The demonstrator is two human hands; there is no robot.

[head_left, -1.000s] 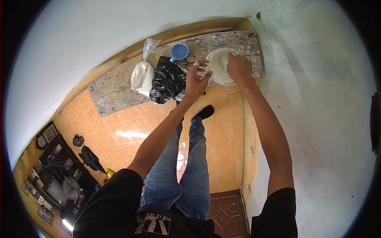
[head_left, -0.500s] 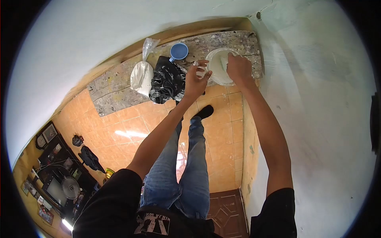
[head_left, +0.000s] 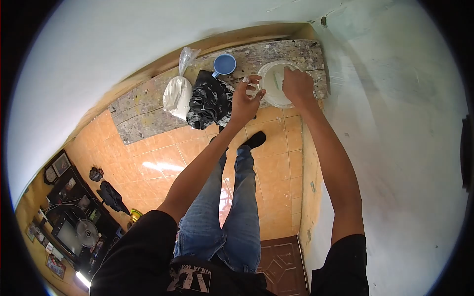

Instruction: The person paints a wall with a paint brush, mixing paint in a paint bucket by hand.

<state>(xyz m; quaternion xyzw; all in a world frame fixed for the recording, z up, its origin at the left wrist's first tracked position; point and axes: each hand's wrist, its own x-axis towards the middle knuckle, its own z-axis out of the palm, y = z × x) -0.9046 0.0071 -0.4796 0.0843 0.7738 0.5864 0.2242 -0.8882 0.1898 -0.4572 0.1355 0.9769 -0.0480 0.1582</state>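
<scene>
A round whitish tub (head_left: 280, 104) with pale contents stands toward the right end of a paint-spattered wooden bench. My left hand (head_left: 245, 101) curves its fingers and thumb at the tub's left rim, with a white smear on one finger. Over the right part of the opening, my right hand (head_left: 298, 88) is closed, its fingers pointing down into the tub; what it grips is hidden. A faint green streak shows inside the tub. Left of my left hand lies a crumpled black cloth (head_left: 210, 101) with white smears.
On the wooden bench (head_left: 136, 106) are a blue mug (head_left: 224, 64) and a clear bag of white powder (head_left: 177, 96). A pale wall (head_left: 390, 148) rises close on the right. My foot (head_left: 255, 140) is on the orange tiled floor (head_left: 274, 187).
The pale piece seen by my right fingers half a second ago no longer shows clearly; a green streak shows in the tub instead. Both hands stay almost in place.
</scene>
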